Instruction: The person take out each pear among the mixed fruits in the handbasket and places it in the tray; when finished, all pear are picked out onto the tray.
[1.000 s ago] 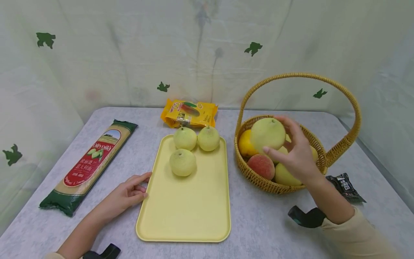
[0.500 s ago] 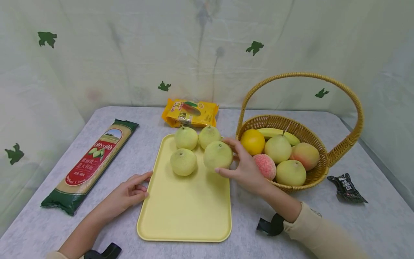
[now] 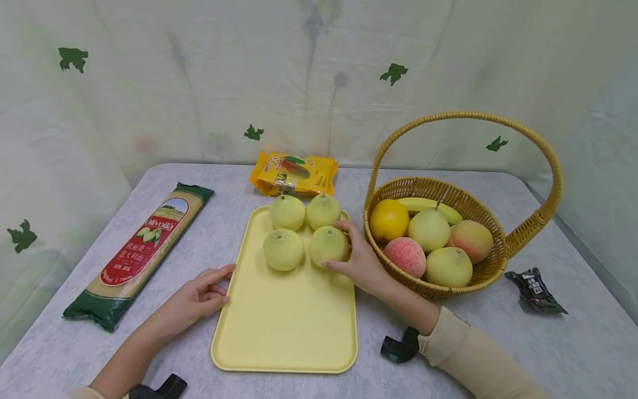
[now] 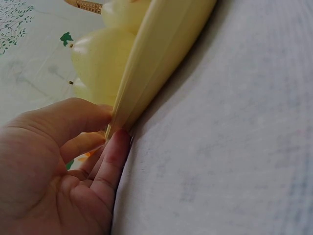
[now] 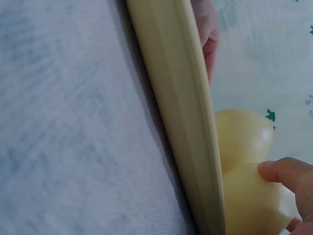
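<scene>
My right hand (image 3: 361,260) holds a round yellow-green pear (image 3: 327,246) low over the right side of the yellow tray (image 3: 284,332), thumb in front and fingers behind; contact with the tray's floor is hard to tell. Three more pears sit at the far end: one beside the held pear (image 3: 283,250), plus a back left pear (image 3: 287,213) and a back right pear (image 3: 323,211). At the tray's left edge my left hand (image 3: 191,299) grips the rim with thumb and fingertips. In the left wrist view its fingers (image 4: 73,117) meet the rim.
A wicker basket (image 3: 490,271) with a tall handle stands right of the tray. Inside are an orange (image 3: 389,220), a banana (image 3: 416,204), peaches (image 3: 406,256) and pears (image 3: 448,267). A pasta pack (image 3: 139,255), a yellow mango-snack pack (image 3: 295,173) and a small black packet (image 3: 535,290) lie around.
My right hand has carried the pear left from above the basket to the tray and lowered it beside the other pears. The left hand keeps its place at the tray's edge.
</scene>
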Available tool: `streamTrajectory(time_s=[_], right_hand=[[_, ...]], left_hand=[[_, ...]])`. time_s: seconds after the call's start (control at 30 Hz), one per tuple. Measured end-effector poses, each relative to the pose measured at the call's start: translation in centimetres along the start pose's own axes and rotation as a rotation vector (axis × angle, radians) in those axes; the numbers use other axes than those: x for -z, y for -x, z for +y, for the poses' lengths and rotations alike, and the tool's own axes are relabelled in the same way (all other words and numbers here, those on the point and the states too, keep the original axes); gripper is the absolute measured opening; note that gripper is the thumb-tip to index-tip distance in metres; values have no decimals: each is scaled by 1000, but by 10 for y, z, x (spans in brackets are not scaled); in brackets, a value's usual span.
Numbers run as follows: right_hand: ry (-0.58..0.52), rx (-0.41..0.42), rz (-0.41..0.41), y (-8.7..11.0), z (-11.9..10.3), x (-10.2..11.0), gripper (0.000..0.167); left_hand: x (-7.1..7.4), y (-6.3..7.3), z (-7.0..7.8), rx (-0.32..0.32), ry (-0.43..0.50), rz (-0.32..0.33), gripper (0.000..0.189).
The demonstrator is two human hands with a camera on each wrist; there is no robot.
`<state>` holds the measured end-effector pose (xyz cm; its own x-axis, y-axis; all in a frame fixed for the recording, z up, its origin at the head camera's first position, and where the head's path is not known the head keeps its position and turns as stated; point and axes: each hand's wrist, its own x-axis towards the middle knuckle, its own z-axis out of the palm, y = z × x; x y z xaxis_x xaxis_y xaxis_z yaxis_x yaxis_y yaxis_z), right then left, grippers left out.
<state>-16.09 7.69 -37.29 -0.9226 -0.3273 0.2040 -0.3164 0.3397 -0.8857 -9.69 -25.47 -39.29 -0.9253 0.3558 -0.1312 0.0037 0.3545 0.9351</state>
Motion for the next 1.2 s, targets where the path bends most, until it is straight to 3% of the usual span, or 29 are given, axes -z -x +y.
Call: streamTrajectory(time_s=[0.23,0.5,0.67,0.93,1.2], right_hand=[[-41,6,-45,4,-25,2,70],[18,28,-54,-2,0,-3,76],[87,41,-66,5,-7,7,77],[98,180,-109,28,-42,40,69],[195,410,80,43,-54,85,70]], left_hand=[[1,0,2,-6,-2,0,61],[0,1,2,-17,-1,-3,61],[0,1,1,-33,-1,-7,61],[0,2,2,-3,3,-4,61],[0,1,2,2,8,-3,62]])
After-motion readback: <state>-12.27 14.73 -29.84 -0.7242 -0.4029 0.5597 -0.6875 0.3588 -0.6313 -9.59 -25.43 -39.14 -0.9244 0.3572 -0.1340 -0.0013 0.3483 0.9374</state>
